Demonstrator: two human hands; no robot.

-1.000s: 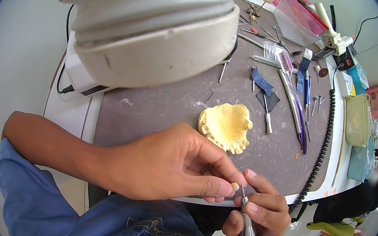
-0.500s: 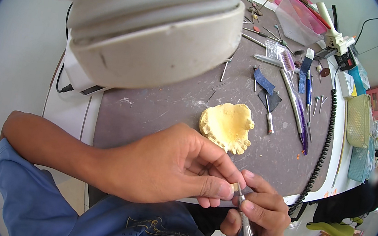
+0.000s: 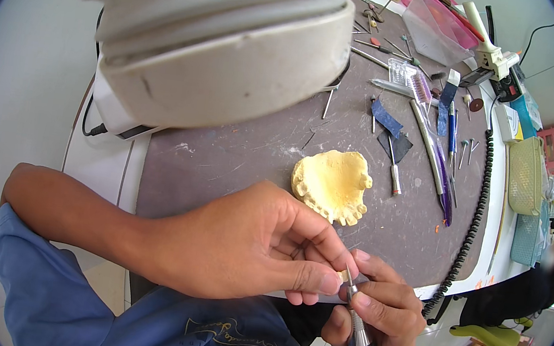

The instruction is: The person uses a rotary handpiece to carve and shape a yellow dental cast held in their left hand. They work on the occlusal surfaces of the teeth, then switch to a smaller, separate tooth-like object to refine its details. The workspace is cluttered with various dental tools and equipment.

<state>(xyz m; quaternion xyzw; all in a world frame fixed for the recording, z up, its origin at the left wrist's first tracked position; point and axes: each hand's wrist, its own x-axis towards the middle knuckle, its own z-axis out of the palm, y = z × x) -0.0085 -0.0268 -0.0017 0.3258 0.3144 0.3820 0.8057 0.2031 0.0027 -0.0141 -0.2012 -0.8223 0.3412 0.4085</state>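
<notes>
Between thumb and fingers, my left hand pinches a small tooth-coloured dental crown, mostly hidden by the fingertips. My right hand grips a dental handpiece with a black and metal body like a pen. Its thin pointed bur meets or nearly meets the crown; the exact contact is too small to tell. My hands touch each other at the fingertips, over the near edge of the bench. Just beyond them a yellow plaster dental cast lies on the dark mat, its row of teeth facing me.
A wide grey-white suction hood hangs over the mat's left side. Several burs, a purple brush and blue abrasive strips lie to the right. A black coiled cord runs along the right edge, near baskets.
The bur's tip has shifted slightly up and left against the crown, and the crown appears slightly turned in my left fingers. Both hands otherwise keep their place.
</notes>
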